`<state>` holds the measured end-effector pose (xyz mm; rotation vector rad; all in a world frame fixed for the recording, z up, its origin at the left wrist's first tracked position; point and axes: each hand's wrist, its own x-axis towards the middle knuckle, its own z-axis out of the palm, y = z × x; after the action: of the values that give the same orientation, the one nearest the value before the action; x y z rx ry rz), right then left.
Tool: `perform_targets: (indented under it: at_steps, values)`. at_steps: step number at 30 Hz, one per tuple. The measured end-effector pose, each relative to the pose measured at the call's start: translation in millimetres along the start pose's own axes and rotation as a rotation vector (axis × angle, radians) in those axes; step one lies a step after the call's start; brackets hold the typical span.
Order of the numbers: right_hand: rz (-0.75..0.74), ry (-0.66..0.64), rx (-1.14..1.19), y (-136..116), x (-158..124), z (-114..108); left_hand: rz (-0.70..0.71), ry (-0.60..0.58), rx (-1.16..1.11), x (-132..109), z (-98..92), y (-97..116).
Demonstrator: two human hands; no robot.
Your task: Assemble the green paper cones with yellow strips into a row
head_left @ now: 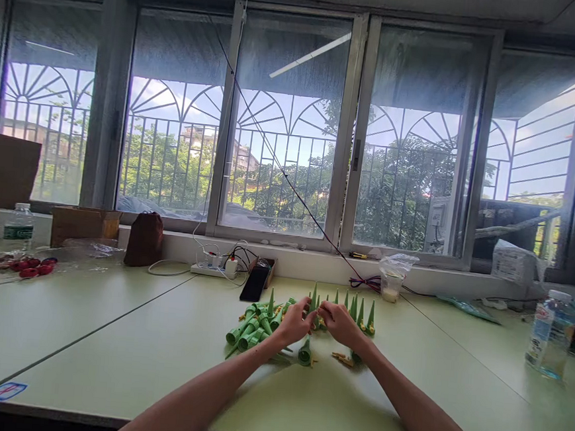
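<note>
My left hand is closed around a green plastic spike, a pointed cone held with its tip up. My right hand meets it from the other side, fingers pinched at the spike; any small part between them is hidden. To the left lies a pile of green spikes with open, ribbed ends. One loose spike lies below my hands, its open end towards me. Several spikes stand upright behind and right of my right hand, with yellow pieces at their bases. Small yellow parts lie near my right wrist.
A black phone and a power strip with cables lie towards the window. A brown pouch and cardboard box stand left. On the right is a water bottle; a plastic cup stands by the sill.
</note>
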<state>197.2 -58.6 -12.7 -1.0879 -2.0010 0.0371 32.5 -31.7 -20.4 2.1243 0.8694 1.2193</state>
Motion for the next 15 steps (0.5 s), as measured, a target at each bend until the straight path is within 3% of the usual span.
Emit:
perform_targets:
  at_steps: [15]
  values:
    - [-0.001,0.002,-0.019,-1.5,0.1,0.1,0.000,0.002,0.005,-0.6,0.0,0.9]
